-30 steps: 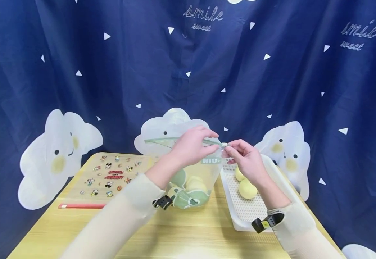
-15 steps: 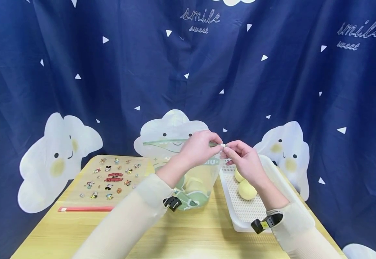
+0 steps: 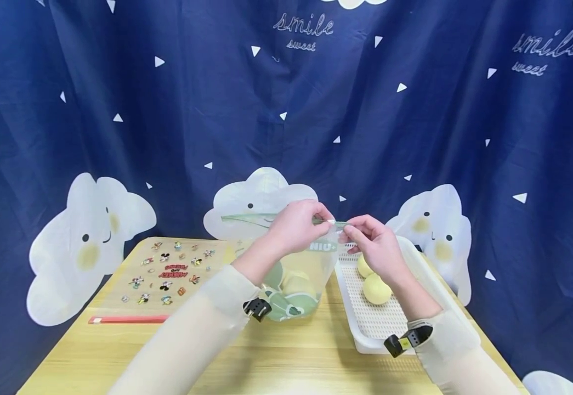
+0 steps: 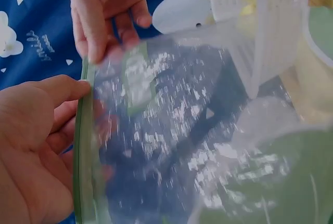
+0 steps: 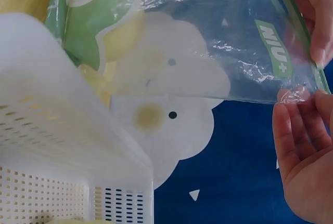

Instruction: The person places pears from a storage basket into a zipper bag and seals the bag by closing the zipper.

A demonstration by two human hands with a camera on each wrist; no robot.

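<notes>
A clear zip bag (image 3: 323,263) with green print stands upright on the table, yellow round things (image 3: 298,282) showing through its lower part. Its green zip strip (image 4: 83,146) runs along the top, and the mouth gapes toward the left end. My left hand (image 3: 296,226) pinches the strip near its right end, with the small white slider (image 3: 332,221) at its fingertips. My right hand (image 3: 376,244) pinches the bag's top right corner; in the right wrist view the clear film bunches between its thumb and fingers.
A white perforated basket (image 3: 360,334) with yellow round things (image 3: 377,289) stands to the right, under my right forearm. A flat Mickey-print zip bag (image 3: 168,274) with a red strip (image 3: 128,319) lies on the left. Behind the table hangs a blue curtain (image 3: 247,109).
My left hand came in from above the strip and closed on it at the slider. The slider then shifted slightly left, away from my right hand, which stays at the corner.
</notes>
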